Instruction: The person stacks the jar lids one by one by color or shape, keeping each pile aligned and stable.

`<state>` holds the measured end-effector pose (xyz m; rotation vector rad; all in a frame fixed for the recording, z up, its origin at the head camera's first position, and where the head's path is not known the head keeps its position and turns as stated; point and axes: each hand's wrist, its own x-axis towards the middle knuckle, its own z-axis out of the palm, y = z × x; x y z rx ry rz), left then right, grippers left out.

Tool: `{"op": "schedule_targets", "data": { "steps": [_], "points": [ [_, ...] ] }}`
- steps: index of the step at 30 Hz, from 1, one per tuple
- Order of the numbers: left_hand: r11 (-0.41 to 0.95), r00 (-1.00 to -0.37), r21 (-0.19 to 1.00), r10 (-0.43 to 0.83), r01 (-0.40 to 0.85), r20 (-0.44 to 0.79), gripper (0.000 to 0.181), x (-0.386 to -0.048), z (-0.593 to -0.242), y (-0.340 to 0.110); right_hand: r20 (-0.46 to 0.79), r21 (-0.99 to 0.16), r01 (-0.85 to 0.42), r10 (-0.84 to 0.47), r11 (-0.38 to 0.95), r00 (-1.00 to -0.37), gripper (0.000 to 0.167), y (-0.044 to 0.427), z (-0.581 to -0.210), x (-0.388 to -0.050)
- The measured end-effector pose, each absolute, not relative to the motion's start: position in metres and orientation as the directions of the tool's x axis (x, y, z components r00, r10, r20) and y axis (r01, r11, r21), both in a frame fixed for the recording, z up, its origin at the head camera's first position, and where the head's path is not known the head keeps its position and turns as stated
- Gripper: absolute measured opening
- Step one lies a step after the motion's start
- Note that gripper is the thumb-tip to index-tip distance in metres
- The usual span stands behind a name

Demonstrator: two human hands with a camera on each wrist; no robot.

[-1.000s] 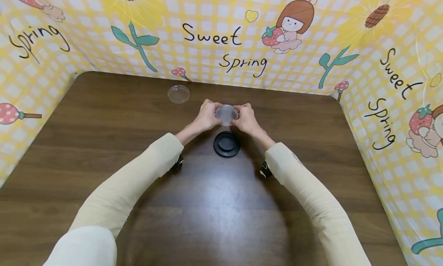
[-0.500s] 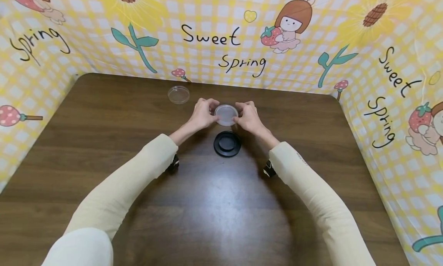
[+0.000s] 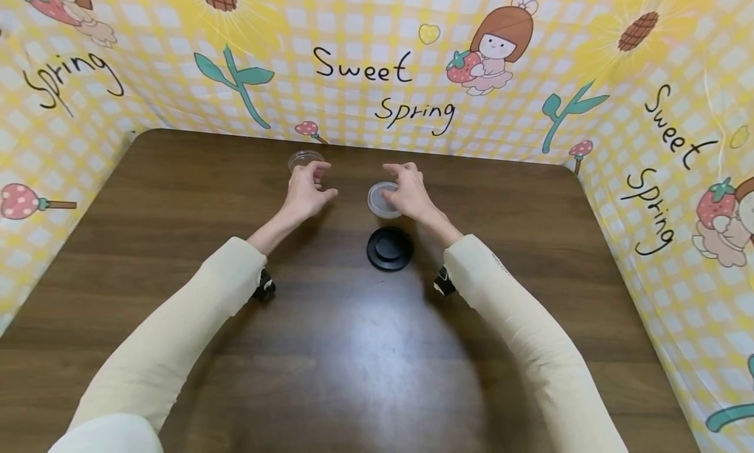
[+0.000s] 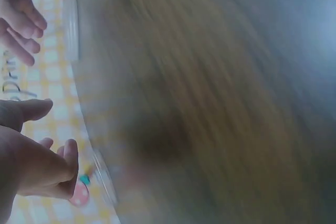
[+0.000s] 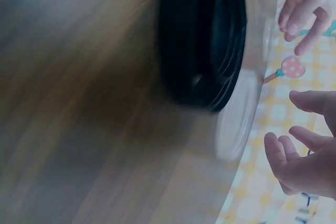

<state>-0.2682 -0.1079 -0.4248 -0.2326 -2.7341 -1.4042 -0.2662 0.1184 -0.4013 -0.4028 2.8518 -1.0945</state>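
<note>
A round, shallow clear dish with a cloudy whitish look (image 3: 378, 205) rests on the table just beyond a black stepped disc (image 3: 390, 249). Above its right side hovers my right hand (image 3: 411, 192), fingers loosely bent; the right wrist view shows the hand (image 5: 310, 161) apart from the dish (image 5: 237, 119). My left hand (image 3: 303, 194) is in the air to the left, thumb and fingers spread, holding nothing. Behind it in the head view lies a second clear round dish (image 3: 300, 156), partly covered by the fingers. Whether the left hand touches it is unclear.
Brown wood-grain table (image 3: 365, 374) lies under everything. A yellow checked cloth (image 3: 353, 99) with printed flowers and words stands along the back and both sides. Both wrist views are blurred over the table surface.
Both hands held the cloudy dish at its sides, then loosened. The left hand has moved left towards the second dish. My right hand stays over the first dish, which remains in place.
</note>
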Motion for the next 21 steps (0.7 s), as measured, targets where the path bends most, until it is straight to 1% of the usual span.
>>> {"op": "schedule_targets", "data": {
  "steps": [5, 13, 16, 21],
  "points": [
    [0.585, -0.994, 0.804, 0.04, 0.106, 0.103, 0.055, -0.27, -0.425, -0.131, 0.006, -0.662, -0.237, -0.311, 0.711, -0.95, 0.055, 0.093, -0.397, -0.27],
    [0.623, -0.994, 0.777, 0.004, 0.085, 0.106, 0.062, -0.28, -0.421, -0.156, -0.037, -0.67, -0.199, -0.3, 0.715, -0.953, 0.055, 0.054, -0.392, -0.285],
    [0.627, -0.997, 0.777, 0.007, 0.06, 0.071, 0.067, -0.284, -0.423, -0.164, -0.043, -0.685, -0.182, -0.289, 0.706, -0.956, 0.054, 0.042, -0.396, -0.293],
    [0.604, -0.999, 0.797, 0.053, 0.021, -0.014, 0.074, -0.292, -0.427, -0.175, -0.062, -0.712, -0.124, -0.238, 0.691, -0.969, 0.054, 0.025, -0.406, -0.302]
  ]
}}
